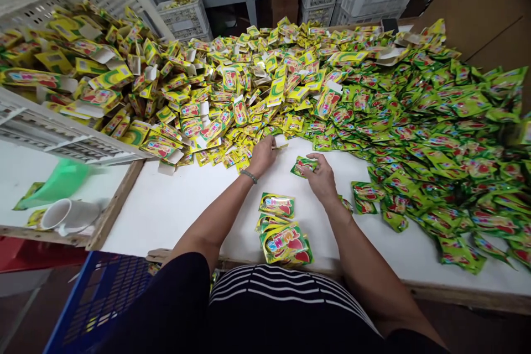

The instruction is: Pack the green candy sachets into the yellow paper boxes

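Right hand: thumb and fingers pinched on the right end of a green packet; packet sits at the hand's 9 to 10 o'clock, touching. Can't tell if it's off the table. Left hand: fingers curled on a thin yellow piece poking out at its 2 o'clock, seen near edge-on, can't tell what it is. Bead bracelet on left wrist.

Packs near the body, overlapping, at 5 to 6 o'clock from left hand, 7 to 8 from right, untouched. White tabletop under everything. Loose green packets heaped at right hand's 2 to 3 o'clock. Yellow boxes, many with flaps up, spread from left hand's 9 to 1 o'clock, filling a white crate at 9 to 10. White mug between 8 and 9.

Writing: near packs carry big multicolour letters, look like "TWINS", plus red watermelon art. Held packet's print too small to read.
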### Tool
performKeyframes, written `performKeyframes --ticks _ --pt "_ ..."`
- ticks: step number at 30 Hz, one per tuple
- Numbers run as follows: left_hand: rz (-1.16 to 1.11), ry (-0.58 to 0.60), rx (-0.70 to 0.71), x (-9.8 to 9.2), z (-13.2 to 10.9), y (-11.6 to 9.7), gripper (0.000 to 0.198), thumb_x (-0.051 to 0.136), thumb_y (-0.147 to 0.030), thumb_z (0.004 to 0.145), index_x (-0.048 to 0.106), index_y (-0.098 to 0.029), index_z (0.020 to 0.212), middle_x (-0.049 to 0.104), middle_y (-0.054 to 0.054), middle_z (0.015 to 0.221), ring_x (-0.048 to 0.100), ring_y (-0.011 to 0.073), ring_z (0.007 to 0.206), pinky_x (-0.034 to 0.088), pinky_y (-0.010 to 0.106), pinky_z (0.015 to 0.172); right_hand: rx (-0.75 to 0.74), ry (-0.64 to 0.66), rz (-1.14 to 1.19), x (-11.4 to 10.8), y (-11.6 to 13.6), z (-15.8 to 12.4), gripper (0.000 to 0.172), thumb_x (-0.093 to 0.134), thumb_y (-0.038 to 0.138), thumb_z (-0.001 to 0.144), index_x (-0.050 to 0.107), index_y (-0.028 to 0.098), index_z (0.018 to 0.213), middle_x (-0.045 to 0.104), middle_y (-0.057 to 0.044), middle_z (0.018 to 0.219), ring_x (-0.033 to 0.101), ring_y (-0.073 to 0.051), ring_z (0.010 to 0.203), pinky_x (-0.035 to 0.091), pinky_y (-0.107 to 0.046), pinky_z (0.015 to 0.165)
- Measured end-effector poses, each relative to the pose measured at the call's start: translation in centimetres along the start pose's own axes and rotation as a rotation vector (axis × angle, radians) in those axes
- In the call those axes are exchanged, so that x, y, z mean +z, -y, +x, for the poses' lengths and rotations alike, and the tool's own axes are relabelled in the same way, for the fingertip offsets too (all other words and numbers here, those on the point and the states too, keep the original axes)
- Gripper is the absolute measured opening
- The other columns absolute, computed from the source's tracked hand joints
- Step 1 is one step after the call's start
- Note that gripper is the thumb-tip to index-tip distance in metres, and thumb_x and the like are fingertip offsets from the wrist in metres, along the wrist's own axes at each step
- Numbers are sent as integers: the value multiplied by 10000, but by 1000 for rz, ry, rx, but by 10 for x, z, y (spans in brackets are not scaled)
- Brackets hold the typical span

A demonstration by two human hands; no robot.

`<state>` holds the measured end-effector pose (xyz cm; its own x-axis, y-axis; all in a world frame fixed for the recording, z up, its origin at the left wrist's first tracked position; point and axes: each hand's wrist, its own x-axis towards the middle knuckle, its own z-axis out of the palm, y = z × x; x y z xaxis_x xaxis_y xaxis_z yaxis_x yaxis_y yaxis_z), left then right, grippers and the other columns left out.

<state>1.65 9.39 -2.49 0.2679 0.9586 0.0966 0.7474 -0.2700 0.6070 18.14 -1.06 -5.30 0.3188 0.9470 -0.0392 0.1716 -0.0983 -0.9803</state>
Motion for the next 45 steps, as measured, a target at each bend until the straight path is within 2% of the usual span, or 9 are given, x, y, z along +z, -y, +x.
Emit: performKeyframes --ticks 7,14,20,26,28,32,36,41,45 --pt "-873 295 -162 -10 -46 -7 330 797 -362 629 594 -147 776 535 -41 550 466 76 498 369 223 530 62 136 306 9 11 -7 504 810 440 557 536 239 928 608 52 659 600 -162 625 529 -335 664" --pt "-1147 191 -323 -5 -75 -17 486 891 -283 461 566 -137 791 574 -58 582 542 67 524 405 207 553 42 226 168 17 10 -15 448 777 416 608 578 228 963 627 31 718 604 -171 659 527 -344 696" --pt "-1228 65 -344 1 -82 -15 469 882 -255 468 556 -144 787 562 -71 559 571 84 530 445 229 585 141 213 331 12 13 -19 621 761 472 639 576 221 1177 672 -52 1086 650 -203 943 541 -352 810" --pt "-1059 302 -184 -14 -75 1 370 829 -261 581 616 -136 857 655 8 675 610 116 605 457 247 612 241 276 167 16 -2 -23 431 784 501 611 709 171 878 741 -72 860 679 -254 765 558 -374 598" --pt "-791 205 -145 -39 -60 16 314 790 -258 648 634 -148 897 682 40 742 633 158 688 475 284 667 206 174 130 15 -7 -21 398 781 507 607 712 172 811 740 -71 791 673 -253 703 542 -372 550" --pt "4 -336 -206 -105 -16 61 418 740 -305 724 623 -151 1094 663 158 1081 577 311 1041 436 404 862 166 93 116 15 -13 -17 367 757 515 634 704 185 784 734 -69 749 670 -244 658 538 -370 543" --pt "339 -216 -254 -140 17 95 850 838 -240 586 475 -90 1341 615 234 1168 489 394 1169 387 425 928 157 149 62 20 -13 -17 378 744 516 647 698 188 829 737 -63 769 671 -234 662 550 -376 592" --pt "289 -152 -279 -125 16 89 804 803 -249 603 500 -141 1340 667 173 981 587 380 1030 410 393 851 132 156 22 17 -9 -16 389 729 520 663 684 187 859 733 -57 784 666 -219 671 550 -376 658" --pt "-203 -259 -405 -92 -4 58 650 780 -475 638 591 -162 1177 669 91 820 647 294 840 439 326 738 111 115 56 16 -3 -16 413 730 529 654 679 167 846 724 -66 769 655 -211 671 550 -358 624"
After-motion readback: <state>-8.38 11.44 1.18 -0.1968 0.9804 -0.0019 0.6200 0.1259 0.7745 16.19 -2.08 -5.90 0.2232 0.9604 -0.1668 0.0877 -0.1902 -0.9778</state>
